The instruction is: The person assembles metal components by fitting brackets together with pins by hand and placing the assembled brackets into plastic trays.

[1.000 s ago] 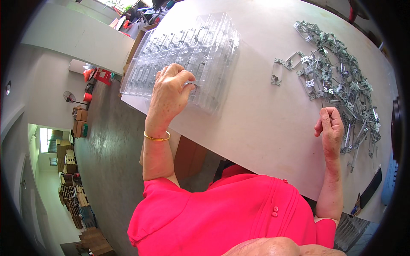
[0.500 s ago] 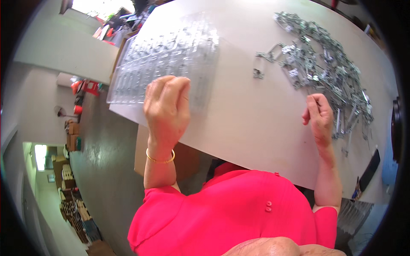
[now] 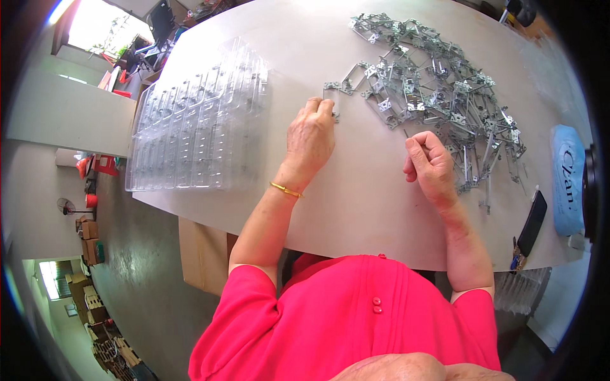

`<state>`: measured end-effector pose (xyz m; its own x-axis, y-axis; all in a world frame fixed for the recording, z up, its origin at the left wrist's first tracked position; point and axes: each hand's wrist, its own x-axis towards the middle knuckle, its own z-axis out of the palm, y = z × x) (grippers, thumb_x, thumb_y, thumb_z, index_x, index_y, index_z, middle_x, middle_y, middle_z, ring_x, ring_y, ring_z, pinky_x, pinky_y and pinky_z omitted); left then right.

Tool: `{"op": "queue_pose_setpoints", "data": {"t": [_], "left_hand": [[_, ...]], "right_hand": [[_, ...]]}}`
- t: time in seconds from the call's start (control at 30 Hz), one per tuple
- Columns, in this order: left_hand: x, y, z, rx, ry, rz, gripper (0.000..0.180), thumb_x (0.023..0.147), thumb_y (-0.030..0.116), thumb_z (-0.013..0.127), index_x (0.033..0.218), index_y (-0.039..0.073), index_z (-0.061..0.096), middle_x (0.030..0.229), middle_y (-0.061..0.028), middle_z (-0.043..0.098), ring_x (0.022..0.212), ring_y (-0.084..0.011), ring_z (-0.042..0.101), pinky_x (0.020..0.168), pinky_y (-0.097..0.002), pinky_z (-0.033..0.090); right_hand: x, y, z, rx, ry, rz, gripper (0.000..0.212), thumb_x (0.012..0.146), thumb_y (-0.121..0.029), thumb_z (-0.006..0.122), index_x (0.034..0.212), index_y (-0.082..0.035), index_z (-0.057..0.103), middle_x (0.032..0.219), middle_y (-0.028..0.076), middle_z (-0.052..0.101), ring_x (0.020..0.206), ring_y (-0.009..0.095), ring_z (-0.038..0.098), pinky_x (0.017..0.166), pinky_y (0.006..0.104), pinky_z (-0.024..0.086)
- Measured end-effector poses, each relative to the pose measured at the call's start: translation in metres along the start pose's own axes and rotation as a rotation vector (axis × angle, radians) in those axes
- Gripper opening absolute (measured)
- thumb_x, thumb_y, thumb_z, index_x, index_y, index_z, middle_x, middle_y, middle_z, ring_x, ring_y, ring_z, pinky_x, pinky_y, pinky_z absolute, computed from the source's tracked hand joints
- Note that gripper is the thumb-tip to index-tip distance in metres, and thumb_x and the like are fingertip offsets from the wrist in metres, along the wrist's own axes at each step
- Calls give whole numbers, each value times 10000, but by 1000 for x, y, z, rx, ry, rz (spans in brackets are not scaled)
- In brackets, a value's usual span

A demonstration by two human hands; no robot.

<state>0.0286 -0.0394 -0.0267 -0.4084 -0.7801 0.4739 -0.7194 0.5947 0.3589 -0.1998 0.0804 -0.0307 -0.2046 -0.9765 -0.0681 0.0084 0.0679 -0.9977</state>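
My left hand (image 3: 311, 136), with a gold bangle at the wrist, is over the middle of the table. Its fingers are drawn together on a small grey metal bracket (image 3: 336, 117), which they partly cover. Closer to the pile, my right hand (image 3: 431, 164) is closed, thumb against the curled fingers. A thin dark metal pin (image 3: 406, 133) pokes out above that thumb; the rest of it is hidden. Beyond both hands spreads a tangled pile of metal brackets and rods (image 3: 438, 95). A few linked pieces (image 3: 348, 86) trail from its left side.
Clear plastic compartment trays (image 3: 184, 140) are stacked at the table's left, with small parts showing inside. On the right lie a black phone-like slab (image 3: 532, 222), keys (image 3: 518, 259) and a blue soft package (image 3: 567, 181). A cardboard box (image 3: 202, 254) stands below the front edge.
My left hand has gone from the trays across to the small bracket beside the pile. My right hand stays closed near the pile, the pin still showing. The whole view has shifted.
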Motion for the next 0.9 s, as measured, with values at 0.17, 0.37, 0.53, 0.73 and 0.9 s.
{"op": "queue_pose_setpoints", "data": {"t": [0.17, 0.37, 0.53, 0.73, 0.9], "left_hand": [[-7, -15, 9, 57, -176, -95, 126, 918, 33, 613, 1039, 34, 646, 1010, -152, 674, 932, -365, 658, 787, -454, 523], [-26, 9, -15, -217, -354, -87, 100, 901, 13, 642, 1000, 26, 634, 907, -137, 671, 814, -302, 664, 740, -383, 530], [-30, 40, -30, -968, -556, -559, 47, 957, 19, 633, 991, -1, 607, 857, -82, 660, 783, -195, 648, 712, -330, 540], [-42, 31, -10, -1800, -638, -685, 135, 994, 72, 629, 1093, 20, 552, 962, -130, 645, 807, -203, 645, 714, -336, 550], [-44, 28, 4, -1990, -618, -591, 139, 992, 76, 619, 1082, 34, 522, 955, -158, 611, 794, -213, 636, 698, -356, 547]], "right_hand": [[-2, -1, 2, 8, -15, 29, 184, 1049, -227, 600, 959, -68, 585, 664, -19, 596, 560, 43, 540, 498, 212, 455], [-4, 0, 0, -8, -20, 31, 181, 1051, -222, 596, 971, -61, 585, 669, -15, 594, 569, 43, 541, 509, 214, 455], [1, 0, 0, 48, -7, 36, 175, 1054, -221, 591, 982, -61, 583, 680, -9, 598, 571, 44, 542, 514, 214, 457], [1, -4, -3, 108, 27, 40, 169, 1060, -219, 578, 1001, -61, 584, 684, -4, 606, 569, 46, 549, 509, 215, 462], [-3, -11, -6, 159, 4, 62, 173, 1064, -217, 569, 1007, -54, 585, 676, 5, 609, 553, 52, 551, 500, 217, 460]]}}
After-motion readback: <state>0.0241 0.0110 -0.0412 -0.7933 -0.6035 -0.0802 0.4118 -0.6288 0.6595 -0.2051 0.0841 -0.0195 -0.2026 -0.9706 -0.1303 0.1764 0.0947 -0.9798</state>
